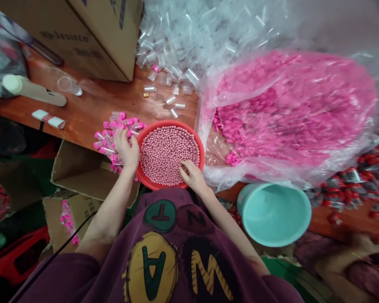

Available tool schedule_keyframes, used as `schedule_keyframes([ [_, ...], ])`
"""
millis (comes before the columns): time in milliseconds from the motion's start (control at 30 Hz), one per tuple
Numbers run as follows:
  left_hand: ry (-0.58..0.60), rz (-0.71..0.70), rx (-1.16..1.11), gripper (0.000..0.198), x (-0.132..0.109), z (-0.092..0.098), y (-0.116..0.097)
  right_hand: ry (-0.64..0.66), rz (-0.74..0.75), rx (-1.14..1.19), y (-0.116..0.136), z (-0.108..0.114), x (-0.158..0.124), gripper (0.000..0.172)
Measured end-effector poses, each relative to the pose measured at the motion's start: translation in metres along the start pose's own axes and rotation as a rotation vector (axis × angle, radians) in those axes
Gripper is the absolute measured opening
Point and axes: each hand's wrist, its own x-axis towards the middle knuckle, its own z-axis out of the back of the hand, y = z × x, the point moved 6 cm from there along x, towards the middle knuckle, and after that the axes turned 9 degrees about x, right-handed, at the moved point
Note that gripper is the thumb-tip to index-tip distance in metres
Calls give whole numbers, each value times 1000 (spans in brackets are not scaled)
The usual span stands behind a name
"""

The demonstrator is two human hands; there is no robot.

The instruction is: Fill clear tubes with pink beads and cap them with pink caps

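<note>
Purple cloth of the person's shirt [180,252], printed with large letters, is cut off by the lower edge. Beyond it, a round red basin [202,155] holds small pink beads [164,153], where the right hand [192,173] dips its curled fingers, while the left hand [126,149] partly hides clear, pink-capped tubes [105,142]; whether either hand grasps something, one cannot tell. Wrinkled, transparent film of the bag [259,86] makes its pink pieces [290,122] hard to distinguish.
</note>
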Motion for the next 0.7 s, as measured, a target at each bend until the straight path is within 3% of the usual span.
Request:
schedule_keyframes([
  [100,125,-179,18,21,5,-48,-58,-236,13,130,1,30,5,29],
  [233,404,-202,119,40,53,-122,-117,-505,-50,187,-13,78,22,33],
  [333,677,-311,361,87,87,-170,-142,-565,-75,214,-23,97,49,38],
  [400,852,-450,533,116,97,-195,-150,-548,-72,210,-25,100,71,39],
  [467,980,-591,660,131,98,-215,-150,-493,-57,196,-23,97,90,38],
  [533,1030,-706,723,127,96,-228,-147,-431,-51,179,-23,94,105,39],
  [633,949,-829,704,82,98,-239,-144,-361,-128,164,-34,97,120,43],
  [700,892,-884,659,58,101,-244,-142,-233,-245,175,-49,97,130,40],
])
